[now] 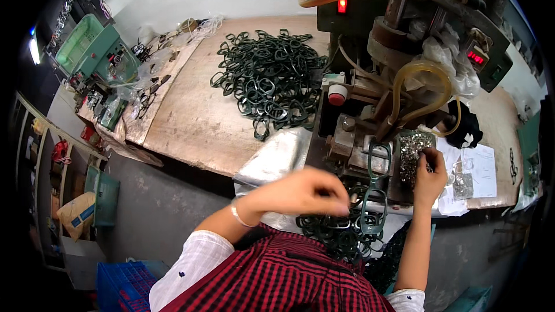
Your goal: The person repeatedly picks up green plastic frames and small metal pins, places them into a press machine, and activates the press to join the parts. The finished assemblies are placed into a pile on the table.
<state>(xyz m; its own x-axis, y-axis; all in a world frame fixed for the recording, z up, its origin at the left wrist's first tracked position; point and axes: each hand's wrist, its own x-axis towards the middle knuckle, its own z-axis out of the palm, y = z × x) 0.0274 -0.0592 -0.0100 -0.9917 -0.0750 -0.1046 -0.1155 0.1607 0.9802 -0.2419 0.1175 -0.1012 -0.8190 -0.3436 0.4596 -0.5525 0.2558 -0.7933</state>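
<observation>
My left hand [303,192] is over my lap, its curled fingers blurred by motion. I cannot make out anything in it. Beside its fingertips, a dark green eyeglass frame [374,211] hangs at the front of the press [352,144], with one rim above the other. Under and around that hand lies a heap of similar eyeglass frames [324,232]. My right hand [430,176] reaches to a tray of small shiny metal parts [411,153]. Its fingertips are pinched together among the parts, and what they hold is too small to see.
A large pile of dark green eyeglass frames [269,75] covers part of the wooden table [191,121]. Silvery sheeting [277,156] lies at its front edge. White papers [480,170] and a small bag of parts [462,185] are right of the tray. A green machine [107,52] stands far left.
</observation>
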